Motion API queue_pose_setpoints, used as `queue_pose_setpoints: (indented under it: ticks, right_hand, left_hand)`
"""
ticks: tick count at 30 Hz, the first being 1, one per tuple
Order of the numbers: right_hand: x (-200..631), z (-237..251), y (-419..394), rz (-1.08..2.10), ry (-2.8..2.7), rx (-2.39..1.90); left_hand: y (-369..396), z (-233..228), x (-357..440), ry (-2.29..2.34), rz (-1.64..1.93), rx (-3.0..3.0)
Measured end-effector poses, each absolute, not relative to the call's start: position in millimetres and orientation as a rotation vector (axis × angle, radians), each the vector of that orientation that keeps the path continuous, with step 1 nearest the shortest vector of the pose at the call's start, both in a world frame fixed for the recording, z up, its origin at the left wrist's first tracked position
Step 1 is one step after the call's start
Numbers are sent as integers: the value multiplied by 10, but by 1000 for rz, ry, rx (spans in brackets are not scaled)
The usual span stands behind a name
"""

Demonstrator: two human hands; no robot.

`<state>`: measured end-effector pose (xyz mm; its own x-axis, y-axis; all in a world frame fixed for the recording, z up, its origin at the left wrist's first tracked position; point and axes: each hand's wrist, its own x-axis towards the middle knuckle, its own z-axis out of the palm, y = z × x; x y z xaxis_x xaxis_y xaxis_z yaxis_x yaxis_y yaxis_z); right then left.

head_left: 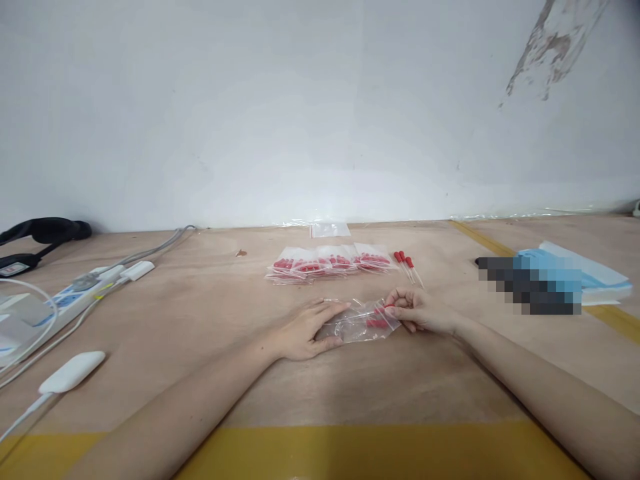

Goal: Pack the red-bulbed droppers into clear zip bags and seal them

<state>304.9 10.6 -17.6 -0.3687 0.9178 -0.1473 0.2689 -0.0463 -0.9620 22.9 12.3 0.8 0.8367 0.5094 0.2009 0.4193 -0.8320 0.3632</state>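
A clear plastic bag (pixel 357 330) lies flat on the table between my hands, with red pieces (pixel 376 323) showing in its right part. My left hand (pixel 306 331) rests on the bag's left end, thumb and fingers stretched apart. At the other end, my right hand (pixel 413 312) pinches a small red-headed thin stick (pixel 384 309) between thumb and fingers; its thin part points left over or into the bag, which I cannot tell. Loose red-headed sticks (pixel 404 259) lie just beyond my right hand. Several small zip bags (pixel 330 263) with red contents overlap in a row behind.
An unfilled zip bag (pixel 330 230) lies near the wall. Leftward are a power strip (pixel 75 293) with cables, a white adapter (pixel 73 372) and a black headset (pixel 45 233). On the right, a blue mask (pixel 595 270) lies by a blurred dark object (pixel 530 287). Yellow tape (pixel 360 450) crosses the front.
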Motion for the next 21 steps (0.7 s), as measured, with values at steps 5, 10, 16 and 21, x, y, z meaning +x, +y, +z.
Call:
queue_pose_setpoints:
  ticks: [5,10,16,21]
  right_hand:
    - [2942,-195,120,1251,-1577,-1252]
    - [2834,-183,100,1159,-1453,-1382]
    - [2826,-78,-1,1202,-1542,-1388]
    - [2750,-21,-57,1263,-1530,-1350]
  left_hand:
    - [134,11,229,703,412,2714]
    - [135,-9,232,724,410,2726]
    - [133,-7,230,730,414,2742]
    - [140,-17,231,741,425,2734]
